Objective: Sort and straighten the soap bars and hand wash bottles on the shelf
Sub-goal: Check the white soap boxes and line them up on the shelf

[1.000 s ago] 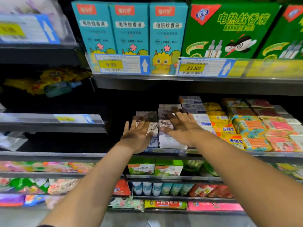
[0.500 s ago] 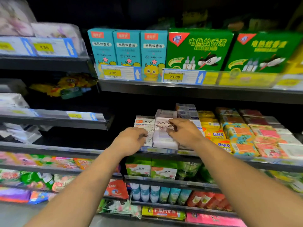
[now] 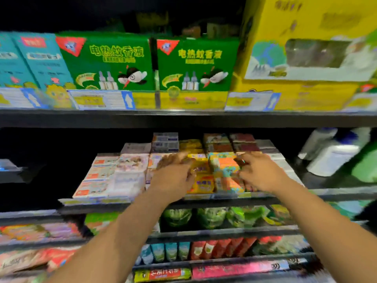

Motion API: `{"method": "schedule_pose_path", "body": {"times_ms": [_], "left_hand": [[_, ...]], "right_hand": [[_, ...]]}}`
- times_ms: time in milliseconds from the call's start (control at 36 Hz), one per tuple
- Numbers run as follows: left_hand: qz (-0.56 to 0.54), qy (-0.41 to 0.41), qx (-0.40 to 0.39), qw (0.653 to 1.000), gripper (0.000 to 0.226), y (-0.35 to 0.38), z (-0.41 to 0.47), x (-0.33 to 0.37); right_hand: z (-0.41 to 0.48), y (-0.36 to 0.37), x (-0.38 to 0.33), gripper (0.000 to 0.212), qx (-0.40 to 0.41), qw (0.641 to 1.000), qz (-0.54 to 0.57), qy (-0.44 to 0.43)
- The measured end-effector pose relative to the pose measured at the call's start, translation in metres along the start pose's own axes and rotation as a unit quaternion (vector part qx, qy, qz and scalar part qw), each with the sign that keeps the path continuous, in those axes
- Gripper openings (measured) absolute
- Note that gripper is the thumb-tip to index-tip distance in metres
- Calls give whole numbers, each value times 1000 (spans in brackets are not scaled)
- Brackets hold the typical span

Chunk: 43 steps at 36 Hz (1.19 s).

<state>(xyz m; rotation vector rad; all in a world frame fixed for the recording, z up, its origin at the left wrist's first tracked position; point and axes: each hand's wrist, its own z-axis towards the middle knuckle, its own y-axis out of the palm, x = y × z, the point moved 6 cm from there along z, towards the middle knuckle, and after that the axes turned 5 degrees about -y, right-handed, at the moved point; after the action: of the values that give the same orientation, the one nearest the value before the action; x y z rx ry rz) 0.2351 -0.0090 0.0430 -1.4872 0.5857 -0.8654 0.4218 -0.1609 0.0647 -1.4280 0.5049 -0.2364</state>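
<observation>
Reaching forward over the middle shelf (image 3: 204, 203), both bare hands were among the soap boxes. The left hand (image 3: 173, 177) lay back-up with its fingers stretched forward and only a little bent, and it rested on the row of yellow soap boxes (image 3: 204, 183) without holding anything. The right hand (image 3: 259, 173) was just beside it, and its bent fingers touched the right side of an orange and teal soap box (image 3: 225, 166). The picture was blurred from movement, so I cannot tell if this hand gripped the box or only touched it.

The soap boxes filled the middle part of this shelf in rows going from front to back. White soap boxes (image 3: 102, 176) lay flat at the left of the hands, and darker ones were behind, near the back. At the right end of the same shelf stood white bottles (image 3: 330, 160) and a green bottle (image 3: 365, 166), well apart from the hands.

On the shelf above stood green boxes (image 3: 110, 64), teal boxes (image 3: 40, 62) and a big yellow carton (image 3: 306, 48), with price labels (image 3: 98, 100) along the edge. Below were green packets (image 3: 212, 217) and red packs (image 3: 222, 249).
</observation>
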Motion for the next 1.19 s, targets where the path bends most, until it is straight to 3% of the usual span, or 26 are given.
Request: {"method": "schedule_pose_path", "body": {"times_ms": [111, 222, 444, 611, 722, 806, 917, 1083, 1194], "left_hand": [[-8, 19, -26, 999, 53, 9, 20, 53], [3, 48, -5, 999, 58, 13, 47, 99], [-33, 10, -59, 998, 67, 41, 99, 150], [-31, 13, 2, 999, 68, 47, 157, 176], [-24, -3, -31, 999, 73, 83, 171, 173], [-12, 6, 2, 1000, 78, 94, 174, 166], [-5, -2, -10, 1000, 77, 90, 176, 167], [-5, 2, -23, 1000, 77, 83, 169, 170], [-4, -1, -21, 1000, 77, 85, 171, 169]], "right_hand": [[-6, -2, 77, 96, -6, 1000, 2, 29], [-14, -15, 122, 72, -22, 997, 28, 74], [5, -6, 189, 69, -12, 997, 41, 59], [33, 18, 217, 66, 10, 997, 35, 65], [50, 29, 223, 52, 3, 997, 39, 66], [64, 33, 229, 60, -15, 998, 38, 45], [81, 27, 235, 78, 2, 995, 91, 29], [108, 35, 244, 85, -94, 978, 185, 30], [123, 32, 238, 114, -149, 975, 165, 21]]}}
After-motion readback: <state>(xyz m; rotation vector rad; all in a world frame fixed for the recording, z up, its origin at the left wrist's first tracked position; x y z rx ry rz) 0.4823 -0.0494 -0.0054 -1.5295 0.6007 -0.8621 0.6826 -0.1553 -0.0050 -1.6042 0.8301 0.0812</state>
